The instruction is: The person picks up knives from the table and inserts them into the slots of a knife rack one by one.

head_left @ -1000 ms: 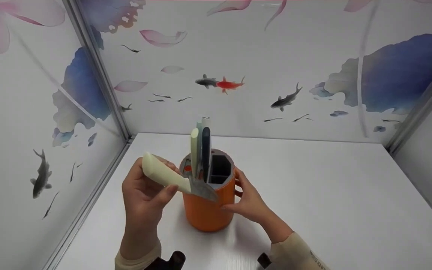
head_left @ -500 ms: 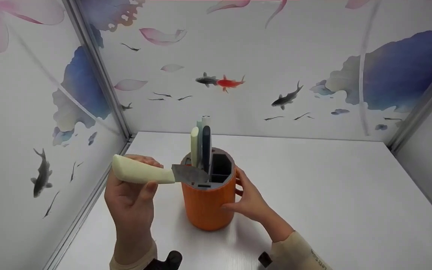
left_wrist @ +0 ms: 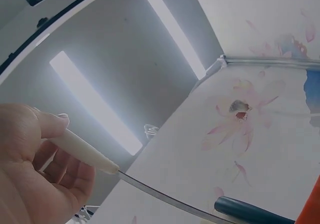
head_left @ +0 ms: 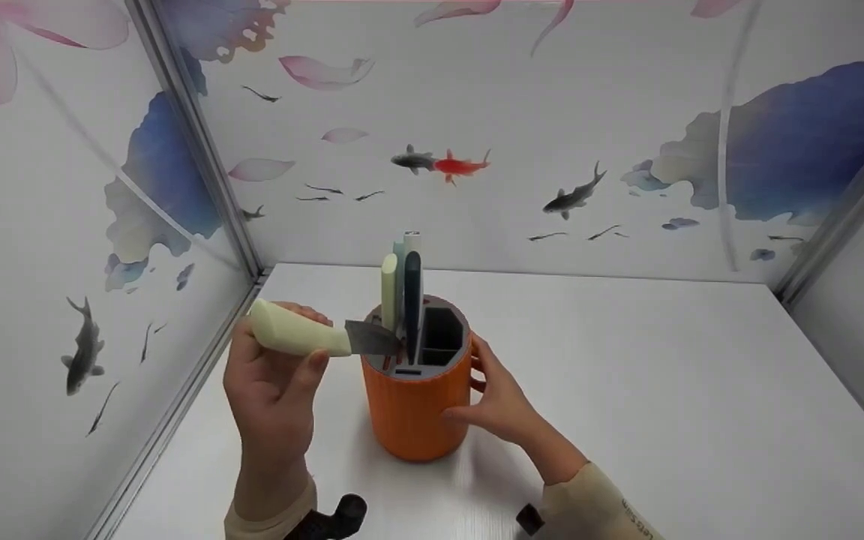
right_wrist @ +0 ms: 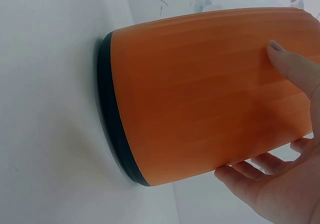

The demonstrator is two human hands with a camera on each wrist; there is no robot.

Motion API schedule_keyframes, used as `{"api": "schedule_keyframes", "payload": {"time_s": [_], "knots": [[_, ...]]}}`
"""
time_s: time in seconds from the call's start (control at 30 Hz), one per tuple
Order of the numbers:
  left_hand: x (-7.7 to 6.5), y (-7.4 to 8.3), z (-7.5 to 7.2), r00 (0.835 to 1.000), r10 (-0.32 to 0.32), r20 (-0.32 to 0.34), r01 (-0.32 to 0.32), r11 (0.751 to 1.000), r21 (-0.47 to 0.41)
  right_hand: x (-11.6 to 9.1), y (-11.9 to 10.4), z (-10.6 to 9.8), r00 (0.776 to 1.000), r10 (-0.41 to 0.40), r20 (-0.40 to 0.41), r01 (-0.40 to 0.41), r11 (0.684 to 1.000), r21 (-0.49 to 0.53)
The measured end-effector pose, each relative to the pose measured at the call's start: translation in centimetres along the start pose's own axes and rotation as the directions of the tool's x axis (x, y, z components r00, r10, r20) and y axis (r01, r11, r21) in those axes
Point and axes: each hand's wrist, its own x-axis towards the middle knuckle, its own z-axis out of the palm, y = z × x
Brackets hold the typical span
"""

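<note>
In the head view my left hand (head_left: 274,394) pinches the cream handle of a knife (head_left: 301,331). Its short, broad blade (head_left: 370,338) points right, over the left part of an orange knife holder's (head_left: 417,420) top. The left wrist view shows the handle (left_wrist: 82,151) between thumb and fingers, with the blade seen edge-on. My right hand (head_left: 503,397) grips the holder's right side, thumb on the front. In the right wrist view its fingers (right_wrist: 235,179) curl round the orange wall. Upright in the holder stand a cream-handled knife (head_left: 389,289), a dark blue handle (head_left: 412,300) and paler handles behind.
A slot shows at the front of the holder's grey top (head_left: 408,371), and dark compartments (head_left: 443,330) lie at its right. The holder stands on a white table (head_left: 627,390). Printed walls (head_left: 514,135) enclose the table at the back and sides.
The knife has gone from tilted down before the holder to nearly level, first leftward, then slightly back right with its blade over the top. The right hand and holder stay put.
</note>
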Motion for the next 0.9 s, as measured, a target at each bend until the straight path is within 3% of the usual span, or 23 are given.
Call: {"api": "schedule_keyframes", "payload": {"time_s": [0.3,0.63,0.9], "knots": [[0.4,-1.1,0.2,0.997,-0.039,0.069,0.038,0.999,0.012,0.0,-0.2,0.0,1.0,0.003,-0.003,-0.003,1.0,0.011],[0.3,-1.0,-0.2,0.999,-0.025,0.037,0.025,1.0,-0.007,-0.1,-0.1,0.0,1.0,-0.005,-0.003,0.005,1.0,0.015],[0.5,-2.2,0.8,0.991,-0.055,0.124,0.049,0.997,0.054,0.0,-0.1,0.0,1.0,0.0,-0.002,0.0,1.0,0.014]]}}
